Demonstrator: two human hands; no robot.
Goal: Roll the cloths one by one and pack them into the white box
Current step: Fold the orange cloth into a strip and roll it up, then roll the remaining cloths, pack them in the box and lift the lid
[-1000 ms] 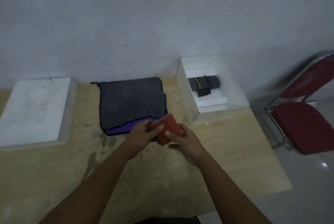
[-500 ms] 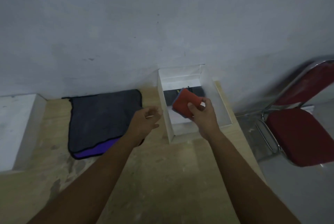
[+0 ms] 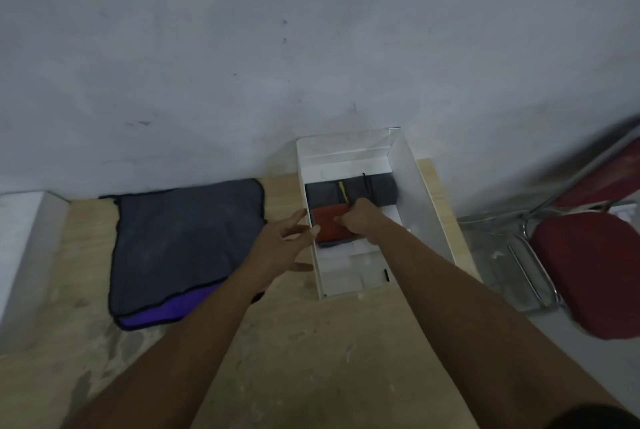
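The right hand (image 3: 360, 221) covers the right end of the red roll (image 3: 329, 226), fingertips out of sight. purple cloth (image 3: 162, 314) mostly buried under grey cloth (image 3: 187, 238). chair (image 3: 585, 273) blurred, cropped at right edge. white block (image 3: 20, 248) cropped left. black speck (image 3: 386, 275) in white box (image 3: 426, 207): unreadable.

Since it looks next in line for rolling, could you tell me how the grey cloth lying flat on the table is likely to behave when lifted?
The grey cloth will probably sag and drape, as it lies limp and flat on the table. A purple layer shows under its near edge, so it may unfold or drag that along.
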